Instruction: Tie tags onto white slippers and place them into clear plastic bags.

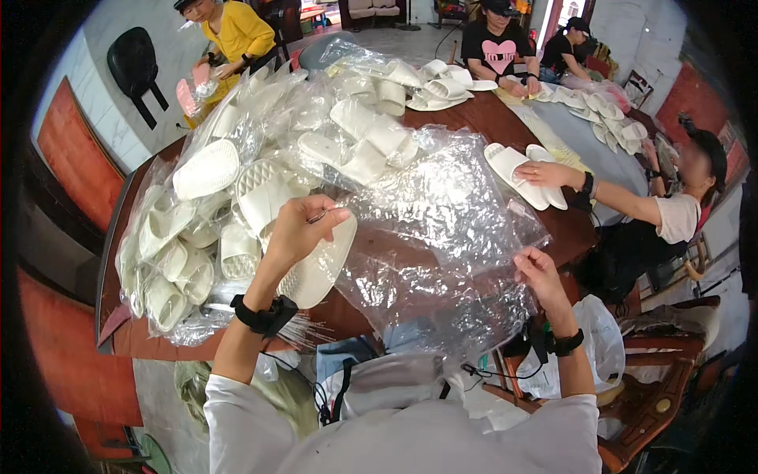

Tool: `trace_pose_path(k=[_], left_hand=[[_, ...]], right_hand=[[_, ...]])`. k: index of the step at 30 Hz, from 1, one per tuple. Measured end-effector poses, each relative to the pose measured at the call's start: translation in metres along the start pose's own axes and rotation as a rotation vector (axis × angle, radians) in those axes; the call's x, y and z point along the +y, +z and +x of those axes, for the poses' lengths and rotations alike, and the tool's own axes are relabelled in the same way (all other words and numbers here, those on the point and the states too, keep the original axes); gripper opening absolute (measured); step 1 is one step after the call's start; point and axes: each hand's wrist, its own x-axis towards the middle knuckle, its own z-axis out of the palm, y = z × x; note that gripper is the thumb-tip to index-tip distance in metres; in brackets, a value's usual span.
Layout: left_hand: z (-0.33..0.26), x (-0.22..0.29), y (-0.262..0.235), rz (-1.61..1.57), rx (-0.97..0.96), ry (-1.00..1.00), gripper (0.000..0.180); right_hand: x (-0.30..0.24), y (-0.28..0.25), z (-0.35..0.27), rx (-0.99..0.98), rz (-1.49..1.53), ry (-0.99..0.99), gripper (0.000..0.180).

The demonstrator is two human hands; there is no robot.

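Our left hand (pixel 296 229) is curled around the top of a cream-white moulded foam slipper (pixel 320 265), fingers folded over its upper end, holding it sole-out above the near edge of the dark reddish-brown wooden bench (pixel 545 225). Our right hand (pixel 537 272) pinches the edge of a crinkled clear plastic bag (pixel 438 237) between thumb and fingertips; the bag spreads wide between both hands and hangs over the near edge of the bench. The slipper sits just at the bag's left margin, touching the film. Both our wrists carry black straps, and our white sleeves come in from the lower edge. Beyond our left hand, along the left side of the bench, lies a big heap of matching white slippers wrapped in clear plastic bags (pixel 229 189), piled up toward the far left corner. More loose white slippers (pixel 438 87) lie at the far edge. At the right edge, a co-worker's hand (pixel 545 174) rests on a pair of white slippers (pixel 521 174) laid side by side on the bench; that person wears a pale short-sleeved shirt. At the far side we see a person in a yellow top (pixel 237 31) near the far left corner and a person in a black top (pixel 497 51) with hands on the slippers there.
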Motion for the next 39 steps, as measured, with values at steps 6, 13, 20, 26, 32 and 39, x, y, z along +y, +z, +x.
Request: trace_pose_path(k=[6, 13, 20, 26, 32, 39], left_hand=[[0.032, 0.023, 0.036, -0.544, 0.253, -0.103, 0.050], [0.033, -0.016, 0.140, -0.782, -0.028, -0.544, 0.085], [0.064, -0.046, 0.198, -0.604, -0.127, -0.638, 0.061], [0.076, -0.055, 0.214, -0.510, -0.085, -0.557, 0.058], [0.085, -0.065, 0.209, -0.378, -0.069, -0.547, 0.055], [0.123, -0.074, 0.201, 0.302, 0.160, -0.026, 0.045]], right_hand=[[-0.011, -0.051, 0.042, 0.130, 0.071, -0.060, 0.017], [-0.014, -0.084, 0.118, 0.252, -0.204, -0.028, 0.022], [0.055, -0.105, 0.205, 0.325, -0.418, -0.018, 0.030], [0.068, -0.100, 0.210, 0.357, -0.905, -0.157, 0.046], [0.044, -0.069, 0.164, 0.433, -1.189, -0.294, 0.068], [0.068, -0.023, 0.144, 0.143, -1.264, -0.333, 0.066]])
